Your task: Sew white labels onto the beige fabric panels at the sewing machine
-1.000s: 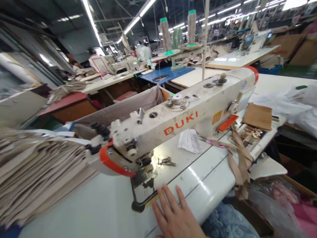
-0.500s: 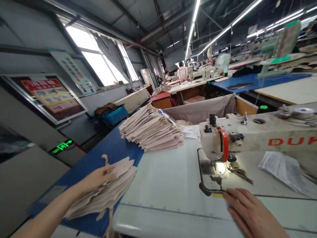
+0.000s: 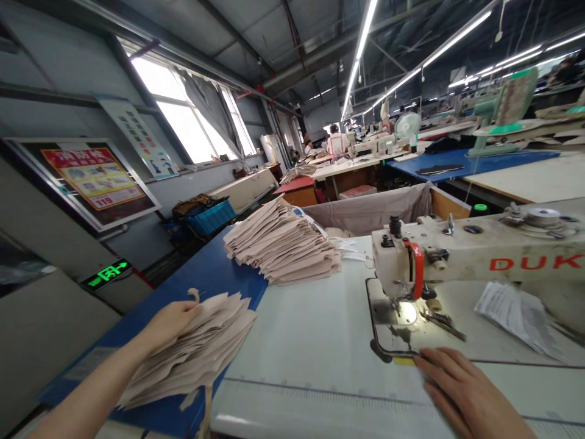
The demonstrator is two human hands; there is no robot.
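My left hand (image 3: 172, 324) is at the upper left edge of a small stack of beige fabric pieces (image 3: 214, 341), fingers closed on fabric there; the fingertips are partly hidden. A curled beige strip (image 3: 194, 295) sticks up beside the fingertips. My right hand (image 3: 461, 384) lies flat, fingers stretched out, on the white table just in front of the sewing machine's needle plate (image 3: 384, 332). It holds nothing. The sewing machine (image 3: 439, 244) stands at the right with its lamp lit over the needle area. Small dark snips (image 3: 443, 323) rest beside the presser foot.
A larger stack of beige fabric pieces (image 3: 283, 244) sits behind, across the blue board (image 3: 205, 274) and the white table (image 3: 301, 329). White packets (image 3: 516, 317) lie under the machine arm. A cloth-lined bin (image 3: 370, 207) stands beyond. A ruler scale (image 3: 329, 395) runs along the front.
My left hand has drawn back slightly to the left along the small stack's edge, its fingers less spread over the top. The right hand stays in place. The view has shifted slightly.
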